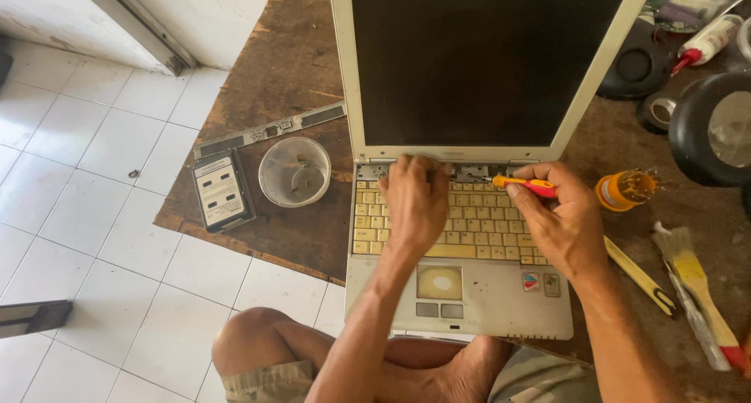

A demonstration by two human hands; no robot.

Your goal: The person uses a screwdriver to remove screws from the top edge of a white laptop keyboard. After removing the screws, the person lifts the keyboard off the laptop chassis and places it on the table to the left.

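- My left hand [416, 203], fingers together, presses the laptop [469, 215] hinge strip, steadying it.
- My right hand [557, 219] clamps the red-and-yellow screwdriver [526, 185], tip aimed at the hinge.

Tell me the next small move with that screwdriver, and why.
Probably seat the tip and turn: the right hand holds the red-and-yellow screwdriver pointing at the exposed strip above the keyboard, where the left hand presses down.

Floor: I see white square tiles [117, 215] with dark grout, daylit.
Tabletop: a worn dark wooden tabletop [289, 74], its edge chipped and scratched, sits low over the tiles.
Wall: a pale wall [211, 12] with a grey metal strip [133, 23] at its foot, upper left.
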